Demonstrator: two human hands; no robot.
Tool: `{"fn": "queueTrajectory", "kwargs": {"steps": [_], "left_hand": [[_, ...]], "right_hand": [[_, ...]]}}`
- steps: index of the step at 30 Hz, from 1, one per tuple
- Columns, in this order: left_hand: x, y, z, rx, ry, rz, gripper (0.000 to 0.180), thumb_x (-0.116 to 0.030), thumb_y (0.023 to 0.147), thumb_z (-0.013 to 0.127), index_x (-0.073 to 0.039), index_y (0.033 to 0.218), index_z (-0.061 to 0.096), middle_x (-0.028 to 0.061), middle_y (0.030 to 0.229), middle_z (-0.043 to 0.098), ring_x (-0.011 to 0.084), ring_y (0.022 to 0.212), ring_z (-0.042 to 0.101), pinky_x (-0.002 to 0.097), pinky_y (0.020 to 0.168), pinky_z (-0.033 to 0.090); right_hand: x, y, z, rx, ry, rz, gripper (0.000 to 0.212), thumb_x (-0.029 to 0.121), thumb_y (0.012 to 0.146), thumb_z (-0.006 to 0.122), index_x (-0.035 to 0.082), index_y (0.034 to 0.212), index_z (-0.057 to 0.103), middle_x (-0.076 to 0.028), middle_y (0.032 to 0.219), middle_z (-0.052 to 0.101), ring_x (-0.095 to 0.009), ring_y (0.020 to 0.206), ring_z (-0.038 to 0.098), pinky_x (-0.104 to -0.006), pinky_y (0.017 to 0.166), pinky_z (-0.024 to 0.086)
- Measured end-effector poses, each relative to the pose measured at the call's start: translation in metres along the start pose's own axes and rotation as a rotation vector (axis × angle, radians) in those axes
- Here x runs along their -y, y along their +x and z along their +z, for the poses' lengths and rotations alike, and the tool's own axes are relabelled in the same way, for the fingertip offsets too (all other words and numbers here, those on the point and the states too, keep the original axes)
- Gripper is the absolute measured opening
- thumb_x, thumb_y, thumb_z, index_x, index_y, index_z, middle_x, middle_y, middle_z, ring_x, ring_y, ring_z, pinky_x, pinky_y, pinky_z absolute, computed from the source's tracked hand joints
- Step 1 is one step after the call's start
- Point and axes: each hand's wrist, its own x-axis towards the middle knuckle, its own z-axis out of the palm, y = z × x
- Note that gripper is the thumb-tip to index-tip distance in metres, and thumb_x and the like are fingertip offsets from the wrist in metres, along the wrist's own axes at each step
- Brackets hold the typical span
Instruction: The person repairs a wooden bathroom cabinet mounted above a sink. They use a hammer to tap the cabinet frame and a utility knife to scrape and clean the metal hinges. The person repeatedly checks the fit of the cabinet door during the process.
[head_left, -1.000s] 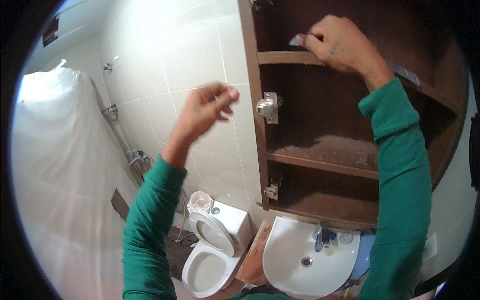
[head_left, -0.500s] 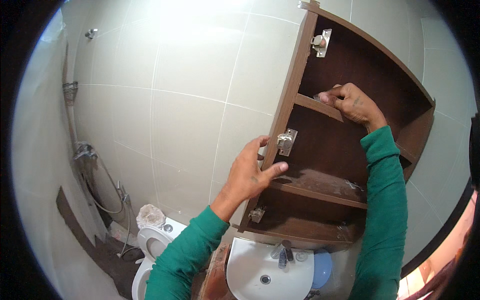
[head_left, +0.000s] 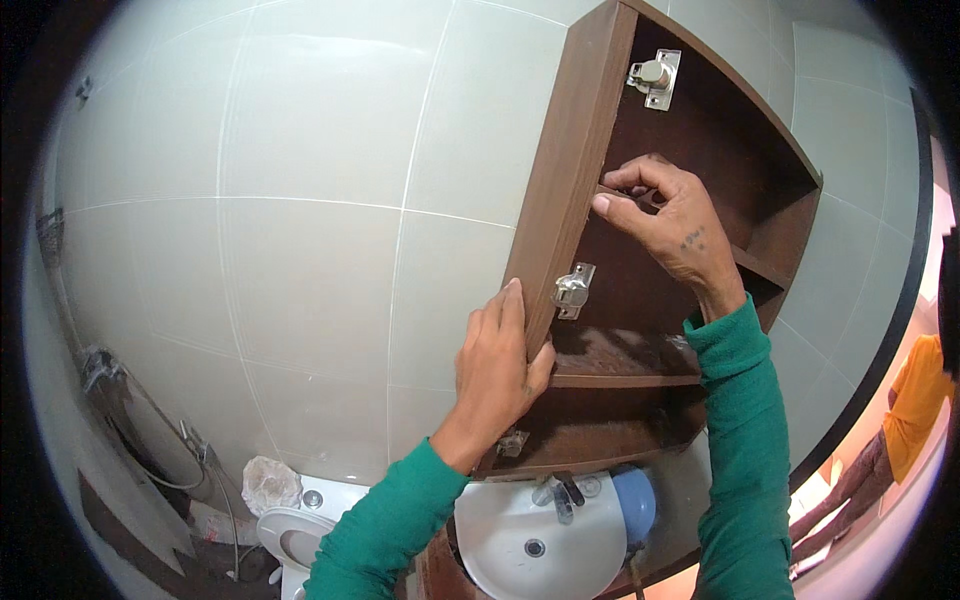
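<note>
A brown wooden wall cabinet (head_left: 565, 150) with a curved right side stands doorless and tilted in view. My left hand (head_left: 495, 365) grips its left side panel, fingers flat on the outer face and thumb at the front edge. Inside, my right hand (head_left: 665, 220) is closed around the left end of the upper shelf, thumb at the front edge and fingertips above; whether a small thing is also pinched there is hidden. Metal hinges sit inside the left panel: an upper hinge (head_left: 656, 78), a middle hinge (head_left: 573, 291) and a lower hinge (head_left: 512, 443).
Below the cabinet is a white sink (head_left: 490, 545) with a faucet (head_left: 567, 490) and a blue basin (head_left: 635, 508) beside it. A toilet (head_left: 295, 535) and a shower hose (head_left: 160, 400) are at the left. A person in yellow (head_left: 918, 400) shows at the far right.
My left hand has closed onto the side panel from a loose, spread pose. My right hand has slid left along the shelf to its end. The view has shifted, and a person appears at right.
</note>
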Motion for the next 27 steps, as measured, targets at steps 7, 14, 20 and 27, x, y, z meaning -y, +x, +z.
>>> {"fn": "queueTrajectory", "kwargs": {"steps": [7,14,20,27], "left_hand": [[0.000,-0.005,0.016,-0.026,-0.028,0.107,0.079,-0.009,0.083,0.075,0.010,0.153,0.043,0.0316,0.134,0.062,0.0499,0.115,0.060,0.0553,0.099,0.052],[0.020,0.014,-0.002,0.082,-0.016,0.134,0.027,-0.018,0.099,0.071,0.001,0.117,0.067,0.0162,0.095,0.069,0.0263,0.082,0.066,0.0382,0.075,0.054],[0.040,0.003,0.003,0.102,0.053,-0.075,0.030,-0.024,0.103,0.072,0.002,0.118,0.072,0.0110,0.099,0.076,0.0144,0.082,0.067,0.0312,0.076,0.054],[0.043,0.006,-0.013,0.056,0.083,-0.147,0.028,-0.024,0.101,0.072,0.002,0.113,0.073,0.0067,0.091,0.073,0.0135,0.077,0.064,0.0325,0.068,0.052]], "right_hand": [[0.000,0.019,-0.029,0.210,-0.120,-0.126,0.034,0.036,0.094,0.081,0.004,0.106,0.078,-0.007,0.096,0.074,-0.015,0.089,0.067,-0.0320,0.078,0.052],[-0.014,-0.055,-0.065,-0.301,-0.275,-0.333,0.035,0.043,0.093,0.080,0.008,0.098,0.083,-0.018,0.092,0.075,-0.034,0.095,0.067,-0.0550,0.090,0.050],[-0.074,-0.352,-0.101,0.012,-0.216,0.610,0.026,0.030,0.106,0.065,0.006,0.097,0.069,-0.006,0.093,0.072,-0.017,0.084,0.070,-0.0321,0.076,0.056],[-0.136,-0.838,0.080,0.688,-0.576,1.001,0.034,0.036,0.090,0.071,0.004,0.082,0.077,-0.022,0.081,0.073,-0.042,0.071,0.069,-0.0572,0.071,0.054]]}}
